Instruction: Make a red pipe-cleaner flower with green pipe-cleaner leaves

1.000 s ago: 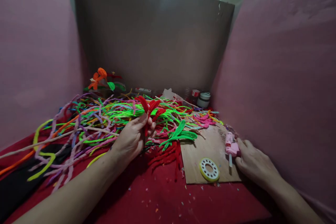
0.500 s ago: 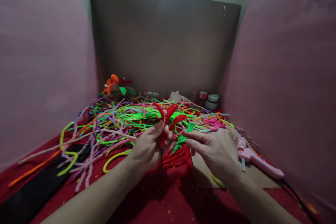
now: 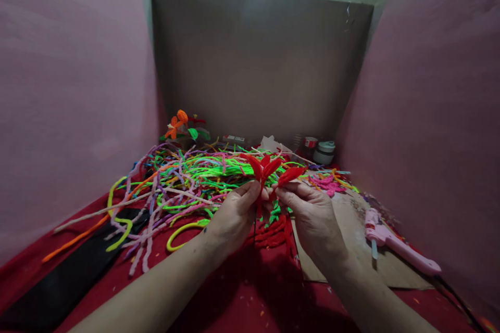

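My left hand [image 3: 238, 213] pinches the base of a red pipe-cleaner flower [image 3: 263, 167], whose petals fan upward and whose thin dark stem hangs below. Between the fingers of my right hand [image 3: 312, 213] is a separate-looking red pipe-cleaner petal [image 3: 291, 175], held just right of the flower; whether the two touch is hidden by my fingertips. Under my hands lie red pipe cleaners [image 3: 273, 234] and a green pipe-cleaner piece [image 3: 274, 213], partly covered.
A heap of colourful pipe cleaners [image 3: 219, 169] spreads behind my hands. A pink glue gun [image 3: 402, 247] rests on cardboard [image 3: 351, 239] at right. An orange flower [image 3: 177, 124] and a lidded jar [image 3: 324, 152] stand at the back. A black strip [image 3: 74, 270] lies left.
My right hand has closed on the red petal and moved up beside the left hand. The whole view has shifted, so things appear slightly farther right.
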A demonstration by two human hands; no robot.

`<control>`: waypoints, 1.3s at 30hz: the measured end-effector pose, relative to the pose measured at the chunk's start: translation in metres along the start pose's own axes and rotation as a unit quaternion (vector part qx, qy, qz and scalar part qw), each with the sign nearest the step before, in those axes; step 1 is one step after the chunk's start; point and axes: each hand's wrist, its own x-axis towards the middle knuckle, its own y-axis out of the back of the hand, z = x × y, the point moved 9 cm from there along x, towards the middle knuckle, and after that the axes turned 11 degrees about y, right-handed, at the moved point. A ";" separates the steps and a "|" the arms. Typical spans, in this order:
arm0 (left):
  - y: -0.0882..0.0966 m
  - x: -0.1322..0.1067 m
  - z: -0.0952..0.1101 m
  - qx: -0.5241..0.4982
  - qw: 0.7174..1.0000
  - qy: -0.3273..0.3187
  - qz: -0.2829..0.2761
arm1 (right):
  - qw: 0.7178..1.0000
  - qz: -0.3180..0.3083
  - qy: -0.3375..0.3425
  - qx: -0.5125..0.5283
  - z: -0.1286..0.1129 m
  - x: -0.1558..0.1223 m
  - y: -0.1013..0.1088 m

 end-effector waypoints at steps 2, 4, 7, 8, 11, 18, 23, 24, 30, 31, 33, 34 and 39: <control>0.004 0.000 0.003 0.051 0.998 -0.019 0.032 | 0.998 0.007 0.014 -0.057 -0.009 0.000 0.002; 0.007 -0.001 0.006 0.104 0.992 -0.040 0.064 | 0.994 0.001 0.022 -0.105 -0.014 0.001 0.002; 0.007 -0.004 0.012 0.148 0.983 -0.067 0.091 | 0.989 -0.010 0.023 -0.144 -0.014 0.002 0.000; 0.006 -0.005 0.012 0.156 0.981 -0.069 0.091 | 0.989 -0.011 0.020 -0.147 -0.013 0.002 -0.001; 0.001 -0.007 0.014 0.173 0.979 -0.070 0.079 | 0.988 -0.016 0.026 -0.151 -0.012 0.004 -0.004; -0.002 -0.006 0.014 0.186 0.978 -0.076 0.054 | 0.989 -0.048 0.035 -0.134 -0.012 0.007 -0.012; -0.002 -0.005 0.009 0.182 0.981 -0.064 0.032 | 0.991 -0.043 0.018 -0.126 -0.013 0.008 -0.011; -0.002 -0.004 0.007 0.177 0.982 -0.062 0.027 | 0.992 -0.044 0.014 -0.117 -0.013 0.008 -0.011; -0.002 -0.005 0.006 0.150 0.987 -0.048 0.015 | 0.996 -0.021 -0.039 -0.075 -0.005 0.011 -0.007; -0.003 -0.005 0.008 0.147 0.988 -0.048 0.017 | 0.996 -0.021 -0.055 -0.066 -0.002 0.010 -0.006; -0.005 -0.006 0.010 0.135 0.990 -0.047 0.012 | 0.995 -0.032 -0.089 -0.041 0.005 0.009 -0.008; -0.007 -0.007 0.011 0.127 0.991 -0.045 0.003 | 0.994 -0.042 -0.099 -0.026 0.007 0.008 -0.009; -0.016 -0.007 0.007 0.087 0.995 -0.012 -0.052 | 0.996 -0.076 -0.040 -0.008 0.004 0.009 -0.010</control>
